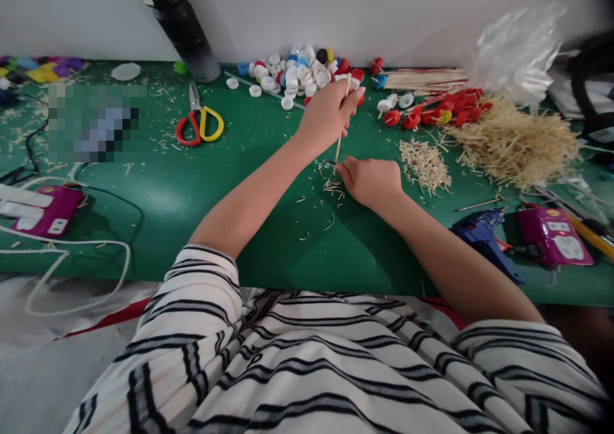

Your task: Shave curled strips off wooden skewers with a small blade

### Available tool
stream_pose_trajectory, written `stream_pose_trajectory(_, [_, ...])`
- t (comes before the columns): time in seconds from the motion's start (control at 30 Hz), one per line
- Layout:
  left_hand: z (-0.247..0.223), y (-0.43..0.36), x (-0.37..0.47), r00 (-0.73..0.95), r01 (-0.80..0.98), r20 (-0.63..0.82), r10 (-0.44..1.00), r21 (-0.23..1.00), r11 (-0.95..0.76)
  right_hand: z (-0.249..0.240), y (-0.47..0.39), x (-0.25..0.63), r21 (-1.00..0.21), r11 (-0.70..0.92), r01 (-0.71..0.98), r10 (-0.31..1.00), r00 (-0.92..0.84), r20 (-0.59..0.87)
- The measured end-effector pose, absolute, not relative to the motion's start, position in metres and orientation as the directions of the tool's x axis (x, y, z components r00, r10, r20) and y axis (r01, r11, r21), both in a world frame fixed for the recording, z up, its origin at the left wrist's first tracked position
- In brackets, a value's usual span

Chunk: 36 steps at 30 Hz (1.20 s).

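My left hand (327, 116) is closed around the upper part of a thin wooden stick (338, 146), which stands nearly upright with its lower end near the table. My right hand (371, 179) is closed low beside the stick, pinching a small dark tool (330, 162), perhaps a blade; most of it is hidden by the fingers. Thin curled wood shavings (333, 186) lie on the green table (268, 229) just below the stick's lower end.
Scissors (196, 124) lie left of my hands, near a black bottle (185, 31). Bottle caps (297, 73) are piled behind. To the right are red caps (465, 105), wooden sticks (422, 79), shavings piles (518, 140), a blue glue gun (484, 236) and a purple socket box (556, 234).
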State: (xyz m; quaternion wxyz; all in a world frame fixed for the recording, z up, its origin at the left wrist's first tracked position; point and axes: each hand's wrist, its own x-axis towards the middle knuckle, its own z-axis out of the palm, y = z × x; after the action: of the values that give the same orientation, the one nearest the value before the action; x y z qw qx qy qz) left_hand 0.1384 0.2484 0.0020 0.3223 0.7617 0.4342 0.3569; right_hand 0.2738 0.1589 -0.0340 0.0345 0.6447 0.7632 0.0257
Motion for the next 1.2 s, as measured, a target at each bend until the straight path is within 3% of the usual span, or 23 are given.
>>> stream_pose_trajectory(0.27, [0.001,0.252,0.138,0.364,0.505,0.185,0.913,0.785,-0.36,-0.028,0.169,0.279,0.035,0.116,0.993,0.992,-0.117,0.049])
stream_pose_trajectory(0.5, [-0.002,0.253,0.137,0.361,0.438,0.279,0.89,0.792,-0.425,-0.03,0.168,0.277,0.025,0.116,0.993,0.992,-0.117,0.051])
stream_pose_trajectory(0.8, [0.007,0.243,0.14,0.354,0.497,0.203,0.913,0.786,-0.367,-0.025,0.166,0.28,-0.018,0.132,0.991,0.991,-0.132,-0.008])
stream_pose_trajectory(1.2, [-0.003,0.252,0.133,0.367,0.427,0.186,0.911,0.837,-0.343,-0.027,0.158,0.273,0.042,0.155,0.987,0.977,-0.147,-0.154])
